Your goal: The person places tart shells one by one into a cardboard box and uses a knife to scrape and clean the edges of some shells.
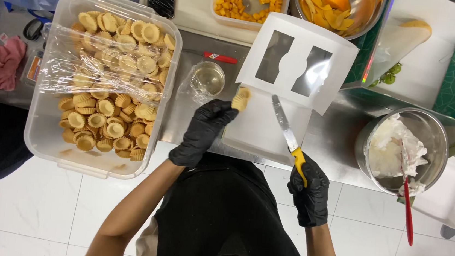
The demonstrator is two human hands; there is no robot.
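Note:
My left hand, in a black glove, pinches a small fluted tart shell at its fingertips, above the near edge of a white cardboard box. My right hand, also black-gloved, grips the yellow handle of a palette knife. Its metal blade points up and away over the box. The box's windowed white lid stands open behind it.
A clear plastic tub at the left holds several tart shells under loose cling film. A steel bowl of white cream with a red-handled spatula sits at the right. Diced orange fruit, a bowl of peels and a small clear cup lie beyond.

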